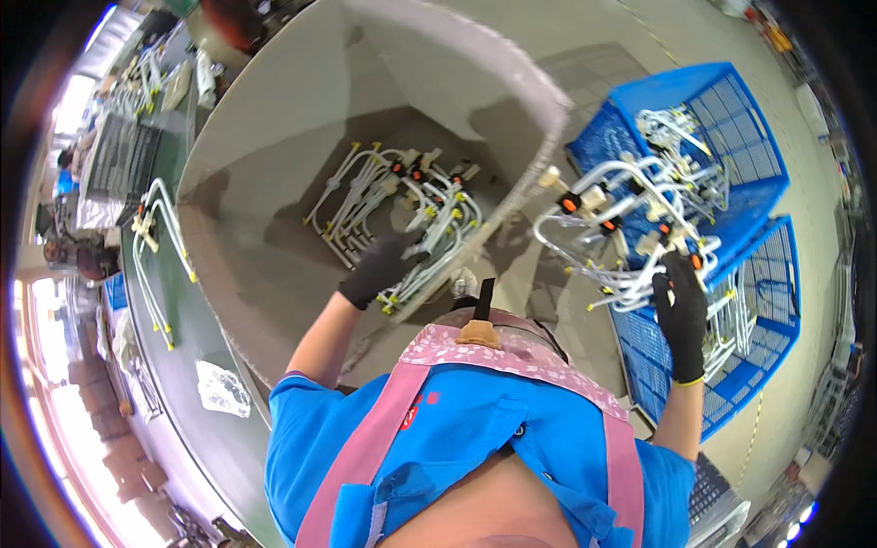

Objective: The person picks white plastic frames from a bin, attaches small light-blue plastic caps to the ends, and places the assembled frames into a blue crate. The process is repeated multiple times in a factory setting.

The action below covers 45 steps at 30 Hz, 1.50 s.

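Observation:
My right hand, in a dark glove, is closed on a bunch of bent white tube assemblies with orange, black and cream fittings and yellow end caps. The bunch hangs in front of the blue baskets. My left hand, also gloved, reaches into a large grey-brown box. Its thumb and fingers are apart, beside a pile of similar white tubes on the box floor. Whether its fingertips touch the tubes is hard to tell.
On the right, an upper blue basket holds more tubes, and a lower blue basket holds others. Left of the box runs a dark green table with loose white tubes and a clear plastic bag.

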Each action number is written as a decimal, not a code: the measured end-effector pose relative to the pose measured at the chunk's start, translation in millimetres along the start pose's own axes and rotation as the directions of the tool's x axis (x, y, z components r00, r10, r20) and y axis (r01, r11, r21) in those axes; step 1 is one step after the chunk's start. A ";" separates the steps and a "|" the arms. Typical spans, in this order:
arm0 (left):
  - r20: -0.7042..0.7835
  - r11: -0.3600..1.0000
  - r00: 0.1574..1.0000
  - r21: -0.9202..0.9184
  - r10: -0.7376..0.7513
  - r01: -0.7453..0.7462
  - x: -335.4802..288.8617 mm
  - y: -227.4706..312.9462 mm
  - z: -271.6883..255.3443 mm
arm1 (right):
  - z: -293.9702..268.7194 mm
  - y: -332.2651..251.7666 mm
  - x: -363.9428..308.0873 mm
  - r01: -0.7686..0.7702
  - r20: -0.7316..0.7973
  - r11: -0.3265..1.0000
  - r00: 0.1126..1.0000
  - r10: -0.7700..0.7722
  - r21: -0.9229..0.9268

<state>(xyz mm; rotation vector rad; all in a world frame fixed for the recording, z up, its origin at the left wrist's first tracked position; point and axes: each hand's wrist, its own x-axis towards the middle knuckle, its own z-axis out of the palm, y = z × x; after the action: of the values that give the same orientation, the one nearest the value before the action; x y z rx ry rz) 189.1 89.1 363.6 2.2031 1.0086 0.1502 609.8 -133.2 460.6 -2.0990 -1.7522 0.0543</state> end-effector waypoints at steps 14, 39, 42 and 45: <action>0.233 0.903 0.879 -0.216 0.417 -0.371 116.0 290.2 192.2 | -2.3 45.2 -351.7 -0.724 -0.135 0.622 0.613 0.778 0.297; 0.335 0.980 0.942 -0.185 -0.002 0.068 391.2 200.6 282.0 | -32.5 94.0 -288.7 -0.938 0.047 0.227 0.247 0.968 0.261; 0.393 0.948 0.918 -0.308 0.047 0.083 348.2 290.7 256.1 | -28.4 105.6 -287.9 -0.928 0.068 0.259 0.286 0.956 0.269; 0.390 0.940 0.909 -0.341 0.147 -0.006 319.6 364.1 218.0 | -20.9 130.9 -292.6 -0.898 0.012 0.351 0.367 0.930 0.265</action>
<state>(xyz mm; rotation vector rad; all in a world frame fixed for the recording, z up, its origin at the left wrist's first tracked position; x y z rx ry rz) 716.8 29.0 377.6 1.8559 0.6085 -0.1012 676.1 -434.5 371.2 -2.5262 -0.2089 0.3947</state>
